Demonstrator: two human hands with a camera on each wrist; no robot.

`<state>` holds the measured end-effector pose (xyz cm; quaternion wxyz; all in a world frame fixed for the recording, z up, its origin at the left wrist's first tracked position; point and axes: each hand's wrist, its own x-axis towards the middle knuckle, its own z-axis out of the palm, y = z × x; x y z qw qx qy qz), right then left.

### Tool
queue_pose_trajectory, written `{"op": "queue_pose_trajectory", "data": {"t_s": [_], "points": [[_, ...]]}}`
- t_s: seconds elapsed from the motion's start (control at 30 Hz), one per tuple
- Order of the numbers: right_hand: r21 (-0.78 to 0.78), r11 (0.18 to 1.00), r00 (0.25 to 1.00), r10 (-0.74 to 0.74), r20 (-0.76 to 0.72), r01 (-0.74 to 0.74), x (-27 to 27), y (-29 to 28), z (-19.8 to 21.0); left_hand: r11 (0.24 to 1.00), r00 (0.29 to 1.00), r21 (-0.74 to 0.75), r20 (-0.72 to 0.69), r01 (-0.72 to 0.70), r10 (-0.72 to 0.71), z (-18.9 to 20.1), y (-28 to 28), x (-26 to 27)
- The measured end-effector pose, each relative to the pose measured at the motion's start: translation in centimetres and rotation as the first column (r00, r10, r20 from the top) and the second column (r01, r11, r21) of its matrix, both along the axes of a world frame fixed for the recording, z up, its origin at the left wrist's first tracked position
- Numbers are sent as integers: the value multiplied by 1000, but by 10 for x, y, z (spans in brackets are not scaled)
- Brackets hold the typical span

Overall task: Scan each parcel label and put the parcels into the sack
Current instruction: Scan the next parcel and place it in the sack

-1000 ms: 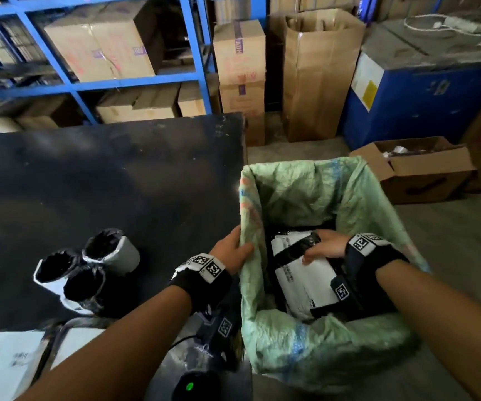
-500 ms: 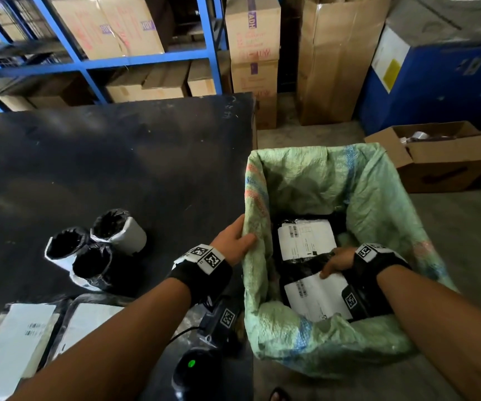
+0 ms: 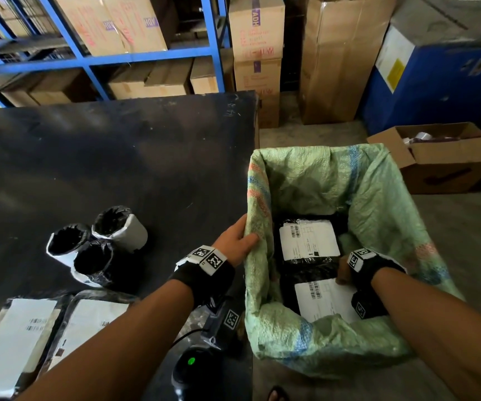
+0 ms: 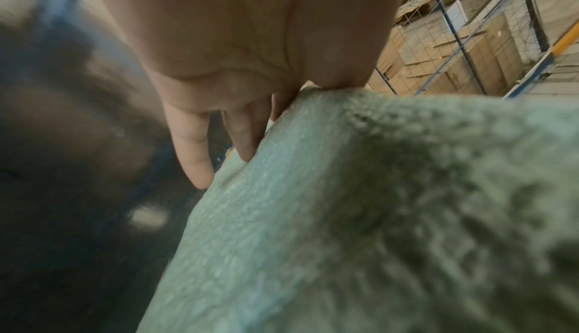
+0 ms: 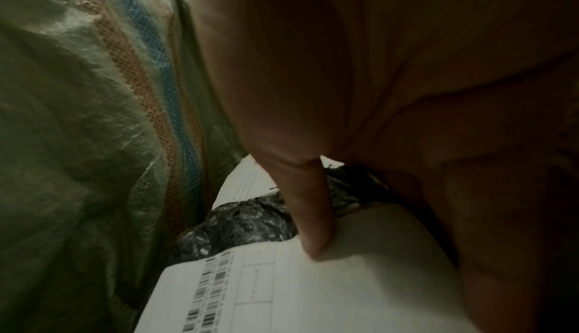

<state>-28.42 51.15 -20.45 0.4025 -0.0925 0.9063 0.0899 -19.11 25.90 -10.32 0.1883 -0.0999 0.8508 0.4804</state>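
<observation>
Inside the sack (image 3: 378,198), the right hand (image 3: 346,270) is down low, and its fingers (image 5: 313,214) curl over the edge of the near parcel (image 3: 323,299), holding it with the white label up. This parcel lies just beside another parcel (image 3: 308,241) that sits farther in, also label up. On the other side, the left hand (image 3: 235,241) pinches the sack's rim between thumb and fingers (image 4: 194,155), and this keeps the mouth open next to the black table (image 3: 117,154). More parcels wait on the table: two flat parcels (image 3: 11,337) at the near corner and three rolled parcels (image 3: 94,244) standing close together. The scanner (image 3: 193,369) sits at the table edge with a green light on. I think the sack is soft and floppy, so if the left hand lets go too soon the side could fold in and cover the hole. The near parcel could also slide onto the other one and hide its label
</observation>
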Motion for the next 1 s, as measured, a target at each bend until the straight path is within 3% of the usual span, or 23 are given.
{"op": "queue_pose_trajectory", "data": {"t_s": [0.2, 0.33, 0.47, 0.57, 0.67, 0.8, 1.0], "points": [[-25, 999, 1000, -26, -2, 26, 15, -6, -2, 1000, 1000, 26, -9, 0, 0, -6, -1, 0], [-100, 995, 999, -11, -42, 6, 16, -20, 6, 1000, 1000, 24, -16, 2, -1, -6, -3, 0], [-259, 962, 987, -121, -102, 91, 1, -42, 33, 1000, 999, 4, -32, -12, 12, -5, 0, -2], [-398, 899, 961, -247, -121, 181, -5, -60, 70, 999, 1000, -36, -28, -9, 8, -6, 0, -4], [-627, 732, 882, -447, -146, 267, 1, -69, 110, 988, 999, -155, -41, 24, -31, -3, -3, -4], [-837, 488, 758, -636, -147, 246, 43, -75, 155, 945, 989, -308, -64, 106, -132, 9, -11, 11], [-849, 512, 722, -636, -270, 133, 145, -131, 193, 904, 973, -390, -66, 177, -219, 24, -74, 65]]}}
